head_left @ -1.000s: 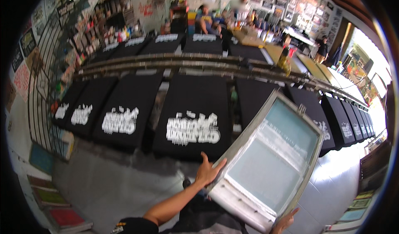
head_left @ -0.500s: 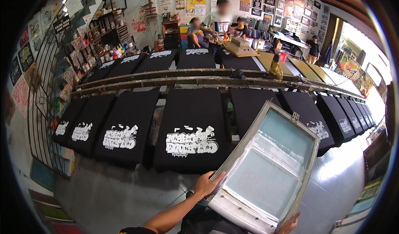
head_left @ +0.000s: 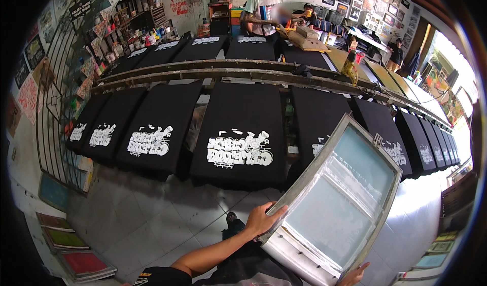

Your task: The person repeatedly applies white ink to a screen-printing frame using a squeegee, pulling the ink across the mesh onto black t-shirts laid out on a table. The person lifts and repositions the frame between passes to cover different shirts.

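Note:
A screen printing frame, with pale blue-green mesh and white ink smeared across it, is tilted up in front of me. My left hand grips its left edge, fingers wrapped round the rim. Near the lower right corner my right hand holds the frame, mostly hidden at the picture's bottom. Beyond the frame, a black T-shirt lies on a platen with a white print near its front end. Another black shirt to the right is partly covered by the frame; a bit of white print shows beside it.
More printed black shirts line the row on both sides. Behind runs a long rail with a bottle on it. A person stands at the far row. Coloured screens lean at lower left, on the tiled floor.
The row of shirts sits higher in the picture as my view tips down. The frame, still in both hands, has shifted slightly right, and more white print shows beside it.

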The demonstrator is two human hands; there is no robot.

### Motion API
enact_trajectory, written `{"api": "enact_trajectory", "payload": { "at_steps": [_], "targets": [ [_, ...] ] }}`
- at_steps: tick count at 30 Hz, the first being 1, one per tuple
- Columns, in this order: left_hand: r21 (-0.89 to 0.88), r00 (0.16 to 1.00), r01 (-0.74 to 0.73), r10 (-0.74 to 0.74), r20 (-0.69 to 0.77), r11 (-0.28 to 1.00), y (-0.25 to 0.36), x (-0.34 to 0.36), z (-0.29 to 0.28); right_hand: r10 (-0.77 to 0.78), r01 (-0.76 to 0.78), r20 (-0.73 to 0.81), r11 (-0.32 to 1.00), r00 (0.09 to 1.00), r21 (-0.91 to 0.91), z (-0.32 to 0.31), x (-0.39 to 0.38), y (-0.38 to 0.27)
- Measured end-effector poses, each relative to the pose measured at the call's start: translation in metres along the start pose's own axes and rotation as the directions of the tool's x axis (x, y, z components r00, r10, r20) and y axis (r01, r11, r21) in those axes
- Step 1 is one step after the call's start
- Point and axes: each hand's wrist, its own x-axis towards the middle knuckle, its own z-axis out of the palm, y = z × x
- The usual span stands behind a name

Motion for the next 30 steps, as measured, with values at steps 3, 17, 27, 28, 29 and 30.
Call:
{"api": "enact_trajectory", "payload": {
  "at_steps": [3,17,27,28,29,30],
  "targets": [
    [-0.011,1.000,-0.004,0.004,0.027,1.000,0.003,-0.003,-0.002,0.020,-0.020,-0.015,1.000,1.000,0.009,0.001,-0.003,-0.002],
    [0.021,0.990,-0.005,0.008,-0.142,1.000,-0.003,-0.018,0.003,-0.120,0.108,0.124,0.989,0.985,0.101,0.022,0.049,0.023],
    [-0.102,0.985,0.034,-0.051,-0.162,0.994,0.004,0.020,0.014,-0.174,0.123,0.283,0.974,0.943,0.188,0.062,0.069,-0.049],
    [-0.104,0.986,0.051,-0.066,-0.152,0.993,0.009,0.026,0.016,-0.170,0.125,0.290,0.978,0.942,0.168,0.064,0.075,-0.057],
    [-0.106,0.986,0.067,-0.082,-0.142,0.992,0.013,0.030,0.019,-0.167,0.127,0.297,0.981,0.940,0.148,0.066,0.082,-0.063],
    [-0.115,0.986,0.049,-0.066,-0.152,0.992,0.011,0.036,0.023,-0.159,0.109,0.311,0.979,0.937,0.174,0.072,0.087,-0.070]
  ]
}}
